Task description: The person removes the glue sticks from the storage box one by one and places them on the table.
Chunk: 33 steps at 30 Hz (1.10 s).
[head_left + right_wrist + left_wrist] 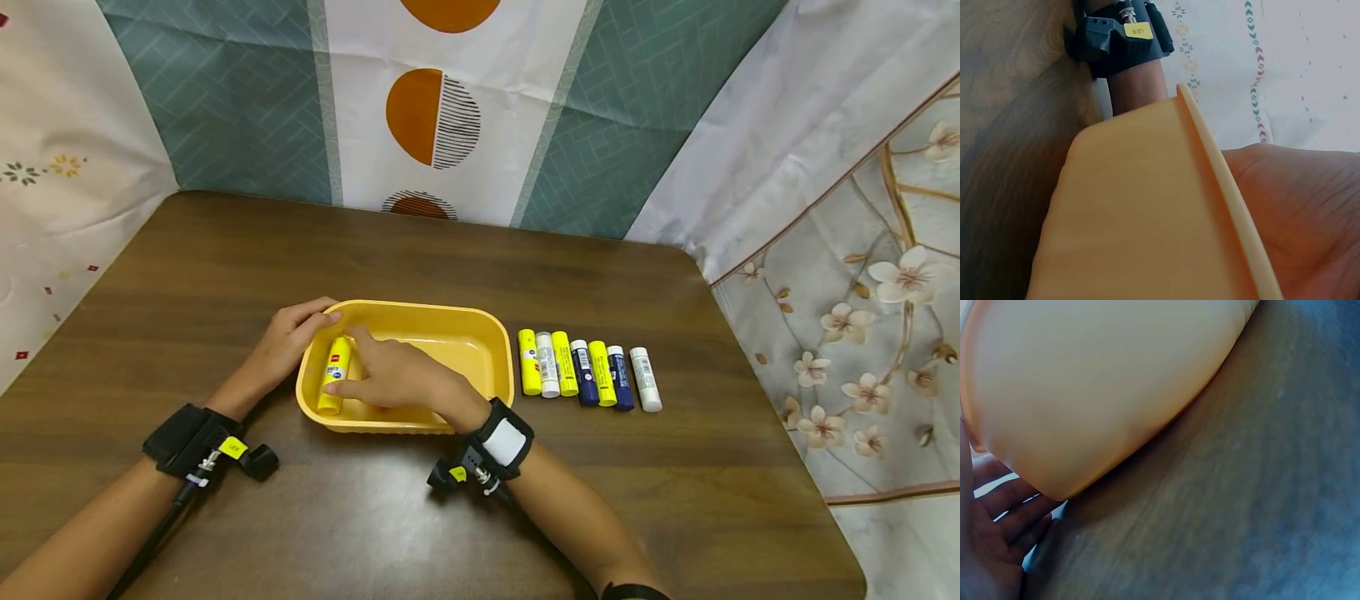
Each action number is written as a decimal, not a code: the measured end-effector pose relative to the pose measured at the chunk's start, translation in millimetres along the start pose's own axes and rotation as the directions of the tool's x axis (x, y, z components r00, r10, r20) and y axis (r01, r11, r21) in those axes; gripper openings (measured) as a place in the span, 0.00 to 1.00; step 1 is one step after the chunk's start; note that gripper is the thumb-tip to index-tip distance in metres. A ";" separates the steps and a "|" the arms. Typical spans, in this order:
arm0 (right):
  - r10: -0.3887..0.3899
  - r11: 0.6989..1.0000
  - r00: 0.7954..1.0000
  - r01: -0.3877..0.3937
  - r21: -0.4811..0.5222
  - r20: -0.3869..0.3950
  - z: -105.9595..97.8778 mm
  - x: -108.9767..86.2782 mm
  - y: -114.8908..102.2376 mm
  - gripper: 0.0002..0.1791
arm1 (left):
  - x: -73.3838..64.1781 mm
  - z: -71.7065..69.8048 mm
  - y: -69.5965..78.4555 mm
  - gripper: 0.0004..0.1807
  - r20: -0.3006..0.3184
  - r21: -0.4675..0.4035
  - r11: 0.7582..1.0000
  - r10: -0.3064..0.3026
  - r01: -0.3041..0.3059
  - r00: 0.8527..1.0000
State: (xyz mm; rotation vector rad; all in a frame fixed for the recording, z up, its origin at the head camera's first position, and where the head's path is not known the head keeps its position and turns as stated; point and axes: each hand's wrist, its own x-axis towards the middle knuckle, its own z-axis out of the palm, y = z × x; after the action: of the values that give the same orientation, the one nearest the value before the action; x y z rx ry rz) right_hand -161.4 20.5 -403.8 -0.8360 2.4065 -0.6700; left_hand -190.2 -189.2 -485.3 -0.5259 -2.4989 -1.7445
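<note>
A yellow plastic tray point(472, 358) sits on the table, its outer wall point(1091, 387) filling much of the left wrist view. My left hand point(288, 340) holds its left end, thumb over the rim and fingers along the outside. Inside the tray, against that left end, lies a yellow glue stick point(335, 373) with blue and red print. Over the tray, my right hand point(401, 375) has its thumb and index finger spread apart, the thumb overlapping the lower part of the glue stick. In the right wrist view the tray's side wall point(1129, 200) hides the fingers.
Right of the tray, several glue sticks point(583, 372) in yellow, white and dark blue lie side by side; a white one point(646, 379) is at the row's right end. A patterned cloth point(457, 117) hangs behind the brown wooden table point(360, 517).
</note>
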 end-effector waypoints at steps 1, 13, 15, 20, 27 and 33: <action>-0.007 1.000 1.000 0.007 -0.002 0.007 1.7 1.7 -1.4 0.42 | -0.8 -0.4 0.1 0.16 -0.004 -0.001 1.000 0.002 -0.002 1.000; 0.030 0.997 0.999 -0.029 -0.065 0.013 11.4 12.3 -9.0 0.54 | -2.4 -1.3 1.0 0.17 -0.012 -0.015 1.000 -0.007 0.006 1.000; 0.054 0.992 0.999 -0.053 -0.117 0.002 13.0 13.3 -10.8 0.55 | -2.2 -1.5 1.1 0.17 -0.009 -0.024 1.000 -0.011 0.010 1.000; 0.112 0.964 0.993 -0.116 -0.238 -0.031 17.2 15.0 -15.8 0.53 | -1.7 -2.0 1.1 0.17 -0.003 -0.035 0.999 -0.024 0.024 1.000; 0.116 0.950 0.991 -0.130 -0.285 -0.066 22.2 14.0 -15.9 0.41 | -1.4 -0.5 1.1 0.17 -0.002 -0.011 1.000 -0.026 0.026 1.000; 0.108 0.921 0.983 -0.154 -0.358 -0.146 29.9 15.3 -15.9 0.35 | -1.9 1.2 -0.5 0.17 -0.010 -0.005 1.000 -0.020 0.020 1.000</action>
State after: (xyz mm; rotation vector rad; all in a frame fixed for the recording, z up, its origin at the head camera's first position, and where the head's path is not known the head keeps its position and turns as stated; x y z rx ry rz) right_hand -147.4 -9.1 -421.4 -0.7839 2.7214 -0.2227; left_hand -188.4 -188.7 -486.7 -0.4929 -2.5027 -1.7562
